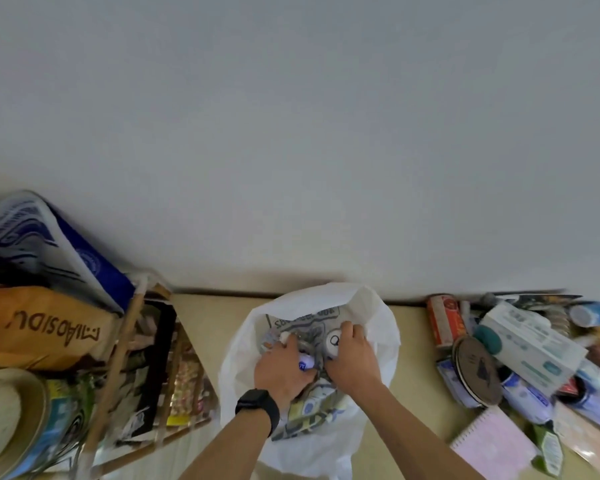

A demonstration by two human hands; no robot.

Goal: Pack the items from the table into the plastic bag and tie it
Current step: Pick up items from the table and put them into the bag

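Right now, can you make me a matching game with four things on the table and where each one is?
Things:
1. white plastic bag
2. red can
3. pink notebook
4. black watch

Places:
A. on the left wrist
B. near the front edge, right of the bag
C. middle of the table, both hands inside
D. by the wall, at the left end of the right-hand pile

Pairs: 1-C, 2-D, 3-B, 4-A
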